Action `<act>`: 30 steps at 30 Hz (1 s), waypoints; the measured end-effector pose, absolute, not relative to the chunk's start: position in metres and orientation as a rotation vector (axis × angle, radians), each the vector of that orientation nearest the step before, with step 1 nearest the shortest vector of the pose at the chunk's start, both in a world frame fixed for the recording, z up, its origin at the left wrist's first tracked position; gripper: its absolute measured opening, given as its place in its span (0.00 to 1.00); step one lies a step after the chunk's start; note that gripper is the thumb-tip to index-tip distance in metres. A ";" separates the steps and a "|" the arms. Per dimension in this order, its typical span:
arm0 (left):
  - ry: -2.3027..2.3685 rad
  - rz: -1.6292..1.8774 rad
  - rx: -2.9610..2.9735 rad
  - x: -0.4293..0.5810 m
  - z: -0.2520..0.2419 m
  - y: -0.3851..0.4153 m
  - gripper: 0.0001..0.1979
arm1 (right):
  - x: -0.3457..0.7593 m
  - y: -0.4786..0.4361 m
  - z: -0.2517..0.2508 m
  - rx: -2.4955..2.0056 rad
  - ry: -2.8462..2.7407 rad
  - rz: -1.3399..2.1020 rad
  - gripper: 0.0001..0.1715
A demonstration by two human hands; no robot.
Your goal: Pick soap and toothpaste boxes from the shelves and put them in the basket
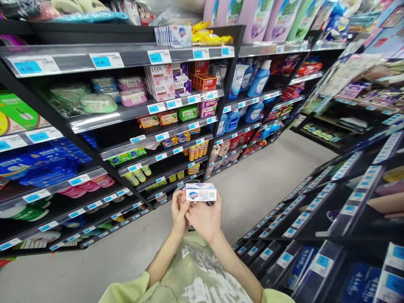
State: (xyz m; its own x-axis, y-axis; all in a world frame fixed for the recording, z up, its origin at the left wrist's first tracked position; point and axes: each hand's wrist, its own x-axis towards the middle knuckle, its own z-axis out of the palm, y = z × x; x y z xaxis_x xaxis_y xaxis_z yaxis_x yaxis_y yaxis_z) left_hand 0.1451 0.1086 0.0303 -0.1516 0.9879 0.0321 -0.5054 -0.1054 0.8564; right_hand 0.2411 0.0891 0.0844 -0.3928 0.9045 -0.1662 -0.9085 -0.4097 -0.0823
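A small white soap box (pixel 201 193) with a blue and red shield logo is held up in front of my chest, its printed long side facing me. My left hand (pixel 179 215) pinches its left end with thumb and fingers. From the right, my right hand (pixel 206 216) grips the other end, its fingers passing beneath the box. Behind the box a dark, rounded rim shows in part; what it belongs to is hidden. Similar white boxes (pixel 179 35) stand in a row on the upper shelf ahead.
A shelf unit (pixel 126 54) with price tags runs along the left, holding LUX soap boxes (pixel 160 82), soap dishes (pixel 99 102) and blue bottles (pixel 259 79). Another tagged shelf unit (pixel 344 202) stands close on my right. The grey aisle floor (pixel 259 172) stretches between them.
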 end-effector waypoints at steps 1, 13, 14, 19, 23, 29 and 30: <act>0.840 1.571 0.773 0.145 0.031 0.108 0.20 | 0.241 0.089 0.085 -0.220 0.020 1.973 0.35; 0.610 1.541 0.677 0.137 0.029 0.111 0.32 | 0.237 0.085 0.089 -0.225 -0.074 1.973 0.41; 0.610 1.537 0.677 0.136 0.028 0.111 0.32 | 0.237 0.086 0.090 -0.217 -0.065 1.983 0.40; 0.608 1.499 0.719 0.134 0.030 0.112 0.38 | 0.237 0.087 0.088 -0.128 0.001 1.984 0.38; 0.597 1.472 0.793 0.134 0.029 0.113 0.40 | 0.240 0.087 0.084 -0.085 0.082 1.979 0.41; 0.681 1.499 0.849 0.132 0.021 0.115 0.37 | 0.241 0.088 0.082 -0.096 0.094 1.973 0.40; 0.686 1.499 0.853 0.131 0.021 0.115 0.37 | 0.241 0.088 0.082 -0.102 0.089 1.972 0.39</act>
State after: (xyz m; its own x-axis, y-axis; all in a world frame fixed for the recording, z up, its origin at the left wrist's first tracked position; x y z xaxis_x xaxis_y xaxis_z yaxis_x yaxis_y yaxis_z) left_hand 0.1314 0.1152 0.0208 -0.0105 0.9926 0.1207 -0.5570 -0.1061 0.8237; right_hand 0.2409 0.0881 0.0818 -0.3910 0.9134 -0.1133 -0.9199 -0.3918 0.0155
